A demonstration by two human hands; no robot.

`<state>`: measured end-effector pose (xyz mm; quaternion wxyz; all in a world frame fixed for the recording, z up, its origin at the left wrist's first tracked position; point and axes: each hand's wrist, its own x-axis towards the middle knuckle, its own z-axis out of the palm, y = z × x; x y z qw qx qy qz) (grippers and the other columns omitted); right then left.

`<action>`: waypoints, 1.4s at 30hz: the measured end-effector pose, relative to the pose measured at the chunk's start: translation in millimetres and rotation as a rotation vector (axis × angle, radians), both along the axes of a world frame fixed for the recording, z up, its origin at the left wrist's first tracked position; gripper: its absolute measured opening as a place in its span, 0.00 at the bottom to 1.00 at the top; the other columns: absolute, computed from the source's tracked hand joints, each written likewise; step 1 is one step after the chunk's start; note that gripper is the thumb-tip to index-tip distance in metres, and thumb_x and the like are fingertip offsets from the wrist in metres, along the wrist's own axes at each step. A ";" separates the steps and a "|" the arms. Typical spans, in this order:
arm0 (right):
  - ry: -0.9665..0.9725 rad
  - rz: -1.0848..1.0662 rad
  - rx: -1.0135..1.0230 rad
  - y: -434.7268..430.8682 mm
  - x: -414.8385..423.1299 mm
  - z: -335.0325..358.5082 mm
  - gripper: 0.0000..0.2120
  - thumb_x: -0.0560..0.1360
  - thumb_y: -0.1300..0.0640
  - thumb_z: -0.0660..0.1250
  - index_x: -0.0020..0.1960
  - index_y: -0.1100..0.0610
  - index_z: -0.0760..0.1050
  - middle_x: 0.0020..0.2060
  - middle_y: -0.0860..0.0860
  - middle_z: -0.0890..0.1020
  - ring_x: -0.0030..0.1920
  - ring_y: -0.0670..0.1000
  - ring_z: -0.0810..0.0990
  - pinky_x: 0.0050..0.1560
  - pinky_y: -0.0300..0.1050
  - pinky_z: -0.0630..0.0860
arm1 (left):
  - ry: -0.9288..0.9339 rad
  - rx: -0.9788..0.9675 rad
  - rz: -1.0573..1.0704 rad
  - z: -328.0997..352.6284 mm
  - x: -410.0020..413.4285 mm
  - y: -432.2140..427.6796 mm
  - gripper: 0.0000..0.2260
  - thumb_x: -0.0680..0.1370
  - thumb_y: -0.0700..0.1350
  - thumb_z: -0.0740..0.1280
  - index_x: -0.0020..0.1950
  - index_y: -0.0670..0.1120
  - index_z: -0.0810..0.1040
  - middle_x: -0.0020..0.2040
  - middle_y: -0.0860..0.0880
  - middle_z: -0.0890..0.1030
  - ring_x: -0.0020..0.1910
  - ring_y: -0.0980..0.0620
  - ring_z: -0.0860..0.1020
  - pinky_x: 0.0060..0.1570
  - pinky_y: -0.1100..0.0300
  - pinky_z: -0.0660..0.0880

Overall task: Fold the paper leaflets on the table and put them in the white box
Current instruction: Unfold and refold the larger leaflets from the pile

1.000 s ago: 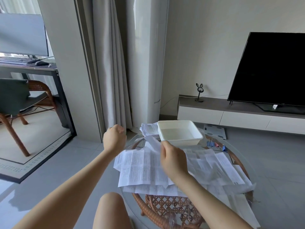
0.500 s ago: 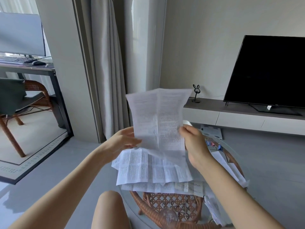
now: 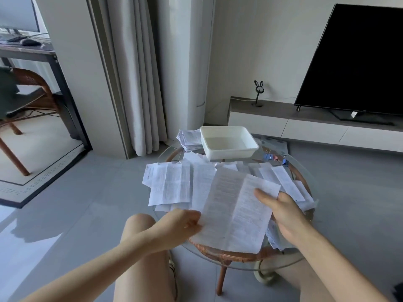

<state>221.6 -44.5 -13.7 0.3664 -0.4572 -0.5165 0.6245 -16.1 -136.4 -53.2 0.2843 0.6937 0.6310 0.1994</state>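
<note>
Glass table (image 3: 305, 177) mostly hidden beneath loose leaflets (image 3: 172, 184) and held leaflet (image 3: 235, 210).

Home living room, big television (image 3: 357, 59) on low media cabinet (image 3: 305, 120), floor-length curtains (image 3: 135, 73), round rattan glass-topped table (image 3: 239, 253)

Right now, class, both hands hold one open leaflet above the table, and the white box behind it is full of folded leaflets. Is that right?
Not quite: the white box is empty, as the head view shows, with nothing lying inside it. The rest holds: the left hand and the right hand hold one open leaflet above the table.
</note>
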 end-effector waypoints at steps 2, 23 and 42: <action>-0.029 -0.006 -0.006 -2.9 3.5 -3.1 0.07 0.75 0.61 0.67 0.52 0.60 0.80 0.44 0.54 0.85 0.45 0.51 0.84 0.41 0.43 0.77 | 0.021 -0.062 -0.072 0.3 -1.8 -4.8 0.16 0.79 0.50 0.64 0.31 0.57 0.68 0.31 0.67 0.74 0.33 0.65 0.73 0.40 0.70 0.69; -0.801 0.366 0.415 0.6 -7.4 -45.9 0.19 0.75 0.53 0.68 0.29 0.54 0.66 0.23 0.44 0.66 0.25 0.41 0.65 0.29 0.36 0.59 | 0.503 0.187 -0.210 10.1 16.5 124.1 0.23 0.76 0.51 0.69 0.70 0.60 0.69 0.71 0.51 0.67 0.69 0.50 0.61 0.67 0.58 0.58; -0.627 -0.183 0.895 9.6 -35.0 14.5 0.18 0.64 0.54 0.79 0.30 0.61 0.71 0.36 0.49 0.77 0.36 0.52 0.73 0.35 0.47 0.70 | -0.176 -0.055 0.065 91.6 16.0 100.1 0.23 0.78 0.55 0.65 0.26 0.49 0.66 0.24 0.56 0.66 0.29 0.54 0.63 0.34 0.62 0.59</action>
